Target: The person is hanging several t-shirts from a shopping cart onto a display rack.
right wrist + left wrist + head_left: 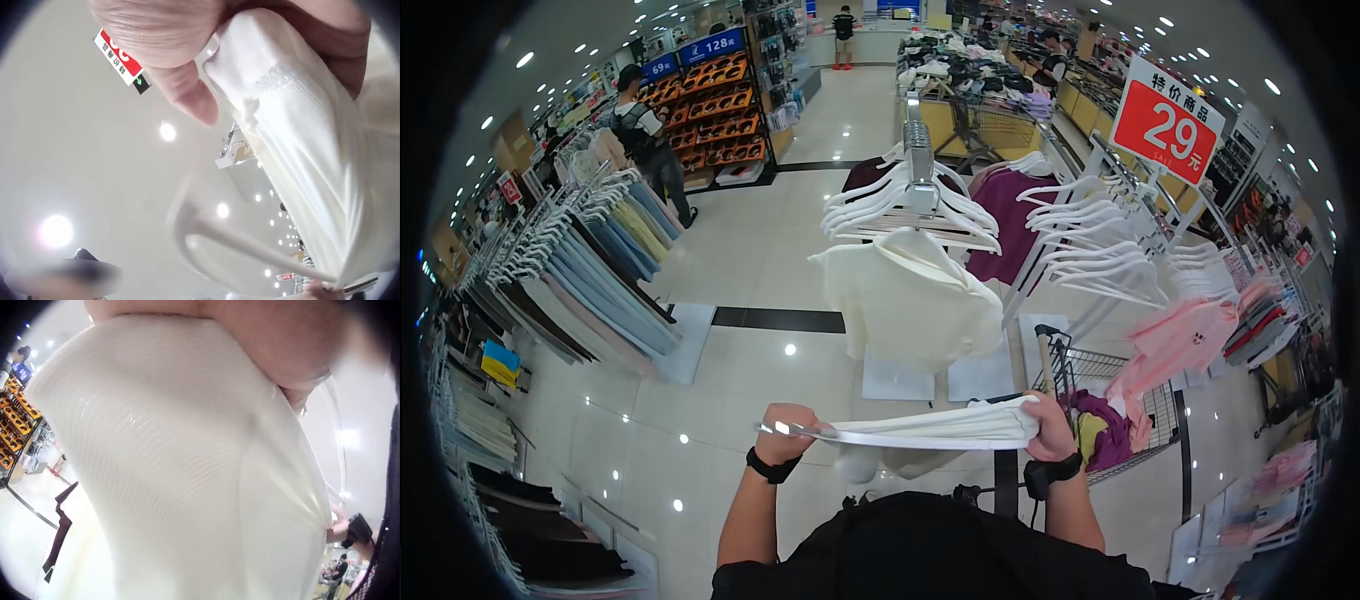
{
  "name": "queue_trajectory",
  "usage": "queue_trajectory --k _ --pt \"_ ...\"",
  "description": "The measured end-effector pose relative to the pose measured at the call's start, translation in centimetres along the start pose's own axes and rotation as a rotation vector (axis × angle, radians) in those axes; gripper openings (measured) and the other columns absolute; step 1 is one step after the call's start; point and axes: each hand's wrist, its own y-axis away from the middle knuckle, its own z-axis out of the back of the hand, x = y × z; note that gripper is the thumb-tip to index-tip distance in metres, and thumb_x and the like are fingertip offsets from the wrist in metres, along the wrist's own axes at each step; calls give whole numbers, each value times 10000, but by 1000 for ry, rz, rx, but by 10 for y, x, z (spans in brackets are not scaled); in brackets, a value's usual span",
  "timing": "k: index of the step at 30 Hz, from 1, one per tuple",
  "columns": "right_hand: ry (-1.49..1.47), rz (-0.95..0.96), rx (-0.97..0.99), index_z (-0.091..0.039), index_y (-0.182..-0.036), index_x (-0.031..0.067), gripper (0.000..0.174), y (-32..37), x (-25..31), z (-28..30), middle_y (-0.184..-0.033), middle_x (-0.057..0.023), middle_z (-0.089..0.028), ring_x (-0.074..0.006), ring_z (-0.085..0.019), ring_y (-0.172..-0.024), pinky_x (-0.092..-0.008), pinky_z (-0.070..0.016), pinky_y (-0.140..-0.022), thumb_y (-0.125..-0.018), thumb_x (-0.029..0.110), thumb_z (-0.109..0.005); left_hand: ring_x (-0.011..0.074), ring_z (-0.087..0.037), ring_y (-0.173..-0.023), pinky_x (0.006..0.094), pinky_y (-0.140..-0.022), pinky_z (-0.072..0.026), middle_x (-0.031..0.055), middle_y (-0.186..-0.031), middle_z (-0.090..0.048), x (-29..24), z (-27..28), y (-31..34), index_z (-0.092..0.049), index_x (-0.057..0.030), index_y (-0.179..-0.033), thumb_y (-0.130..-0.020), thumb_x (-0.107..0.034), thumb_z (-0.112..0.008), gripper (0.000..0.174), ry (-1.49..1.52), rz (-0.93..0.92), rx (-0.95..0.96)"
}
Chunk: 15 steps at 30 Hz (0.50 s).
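Both hands hold a white garment [940, 425] stretched level between them at waist height. The left hand [792, 432] grips its narrow left end, where something shiny sticks out past the fist. At the wider right end, the right hand [1052, 430] grips the folded cloth. The left wrist view has white fabric [169, 462] filling most of the picture, under the left hand [269, 337]. In the right wrist view, the right hand [162, 31] curls round gathered cloth [300, 119], and a blurred white hanger [231, 237] is beside it.
Just ahead, a cream top [910, 300] hangs on a metal stand among white hangers [870, 205]. A cart [1165, 420] with clothes stands by the right arm. Racks of trousers [590, 280] are on the left. Tiled floor [740, 370] lies between. People stand farther off.
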Motion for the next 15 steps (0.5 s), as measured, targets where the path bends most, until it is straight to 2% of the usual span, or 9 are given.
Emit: queue_trajectory --k 1,2,3,5,6,8,11,15 --pt "-133 -33 -81 -616 -1038 -38 126 1 -2 -11 -1053 -182 -714 -272 -712 -1003 -410 -559 -949 -930 18 -649 300 -583 -537 373 -490 -446 95 -607 -596 -1 4 -6 -659 -62 -674 -732 -65 -809 161 -46 -58 20" --pt "-133 -3 -43 -630 -1098 -67 187 2 -6 -13 -1116 -200 -715 -269 -712 -1023 -400 -548 -972 -959 57 -624 301 -582 -537 377 -485 -440 91 -599 -586 1 8 -11 -643 -62 -665 -728 -73 -817 185 -92 -118 40" --pt "-135 9 -51 -630 -1098 -67 187 3 -9 -17 -1116 -200 -715 -269 -712 -1023 -400 -548 -972 -959 57 -624 301 -582 -537 377 -485 -440 91 -599 -586 9 9 -12 -643 -62 -665 -728 -73 -817 185 -85 -128 47" --pt "69 50 33 -641 -1160 -74 243 6 -16 -21 -1165 -199 -716 -269 -708 -1060 -393 -536 -1001 -939 27 -649 306 -574 -524 382 -478 -431 94 -574 -553 31 7 -13 -615 -66 -643 -750 -84 -819 231 -109 -122 -32" --pt "67 59 23 -641 -1160 -74 243 7 -21 -20 -1165 -199 -716 -269 -708 -1060 -393 -536 -1001 -939 27 -649 306 -574 -524 382 -478 -431 94 -574 -553 39 8 -15 -615 -66 -643 -750 -84 -819 231 -101 -129 -24" --pt "243 131 7 -632 -1214 -71 310 11 -32 -16 -1188 -180 -716 -256 -706 -1070 -385 -527 -1024 -912 -13 -677 310 -566 -514 388 -476 -426 107 -574 -544 54 12 -17 -580 -61 -626 -788 -94 -807 281 -125 -115 -27" --pt "155 125 16 -618 -1246 -62 355 12 -37 -25 -1200 -160 -714 -232 -699 -1083 -372 -521 -1030 -898 -45 -692 318 -550 -501 399 -471 -413 118 -565 -531 57 19 -26 -568 -63 -615 -817 -121 -803 315 -127 -115 -2" --pt "89 127 32 -616 -1232 -48 331 8 -45 -31 -1191 -149 -714 -216 -691 -1086 -364 -520 -1023 -909 -45 -690 327 -532 -494 407 -468 -401 125 -557 -514 66 16 -32 -550 -60 -602 -824 -134 -801 343 -100 -120 -33"
